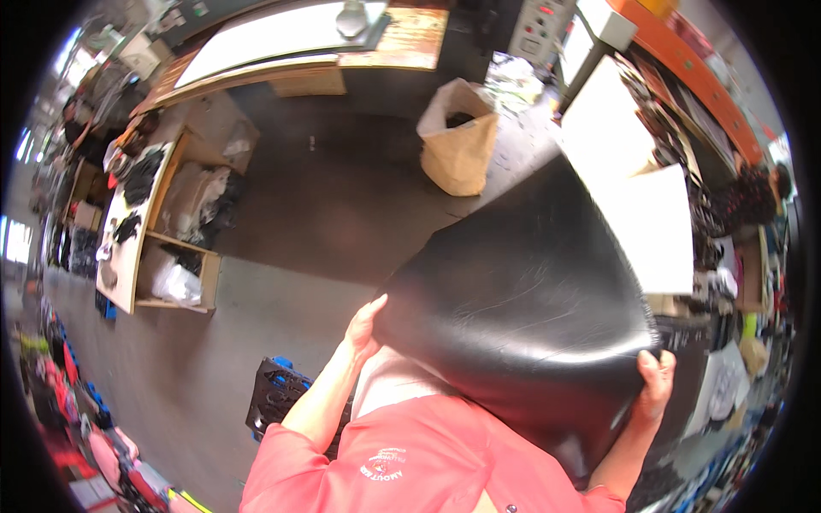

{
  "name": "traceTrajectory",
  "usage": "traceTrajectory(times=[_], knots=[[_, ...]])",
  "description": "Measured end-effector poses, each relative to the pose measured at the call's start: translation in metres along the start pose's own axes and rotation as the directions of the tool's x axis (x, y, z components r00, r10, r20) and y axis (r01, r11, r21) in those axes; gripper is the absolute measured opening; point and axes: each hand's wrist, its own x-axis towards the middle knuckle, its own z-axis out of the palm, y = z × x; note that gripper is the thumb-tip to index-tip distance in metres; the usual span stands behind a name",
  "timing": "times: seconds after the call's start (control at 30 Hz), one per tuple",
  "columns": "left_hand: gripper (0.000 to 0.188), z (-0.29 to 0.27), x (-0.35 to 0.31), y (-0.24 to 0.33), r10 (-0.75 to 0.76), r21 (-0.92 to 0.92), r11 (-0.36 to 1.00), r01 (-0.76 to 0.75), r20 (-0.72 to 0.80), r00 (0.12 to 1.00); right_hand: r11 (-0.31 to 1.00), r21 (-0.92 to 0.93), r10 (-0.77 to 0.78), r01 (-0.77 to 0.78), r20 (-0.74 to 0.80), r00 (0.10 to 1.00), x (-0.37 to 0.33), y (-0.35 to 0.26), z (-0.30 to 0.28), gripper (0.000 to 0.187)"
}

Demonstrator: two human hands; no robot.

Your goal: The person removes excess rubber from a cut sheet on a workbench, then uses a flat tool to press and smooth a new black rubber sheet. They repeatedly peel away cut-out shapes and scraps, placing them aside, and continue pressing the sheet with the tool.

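Observation:
A large black, glossy sheet [513, 282], leather-like and creased, spans the space in front of my body. My left hand [366, 327] grips its left edge, with the fingers partly hidden by the sheet. At the right edge, my right hand [656, 382] is closed around the material near a bright fold. The sheet bends over between both hands, and its far corner reaches toward a white work surface [654, 231]. Its underside cannot be seen.
A tan sack [462, 150] stands on the floor ahead. Left is a wooden shelf table [137, 231] holding dark scraps. A black and blue crate [278, 393] sits by my left arm. A control panel [539, 30] stands at the back; a person [748, 201] is at far right.

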Motion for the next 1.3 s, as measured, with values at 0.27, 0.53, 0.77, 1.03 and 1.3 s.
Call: traceTrajectory(times=[0.27,0.53,0.77,1.03,1.3], knots=[[0.031,-0.101,-0.027,0.114,0.409,0.317,0.894,-0.318,-0.282,0.868,0.773,-0.618,0.289,-0.142,0.143,0.947,0.117,0.058,0.141,0.031],[0.015,-0.095,-0.044,0.405,0.713,0.337,0.697,-0.633,-0.234,0.661,0.872,-0.4,-0.243,0.283,0.149,0.959,0.256,-0.009,0.306,0.037],[0.037,0.024,-0.118,0.659,0.963,0.126,0.172,-0.977,0.188,0.194,0.888,0.216,-0.329,0.405,-0.315,0.89,0.331,-0.218,0.389,0.046],[0.029,-0.062,0.063,0.752,0.839,0.291,0.423,-0.858,0.232,0.492,0.975,0.133,-0.193,0.18,0.09,0.977,0.452,-0.09,0.612,0.046],[0.027,-0.144,0.224,0.815,0.82,0.79,0.286,-0.542,0.091,0.565,0.977,0.103,0.138,-0.185,0.356,0.924,0.483,0.058,0.724,0.046]])
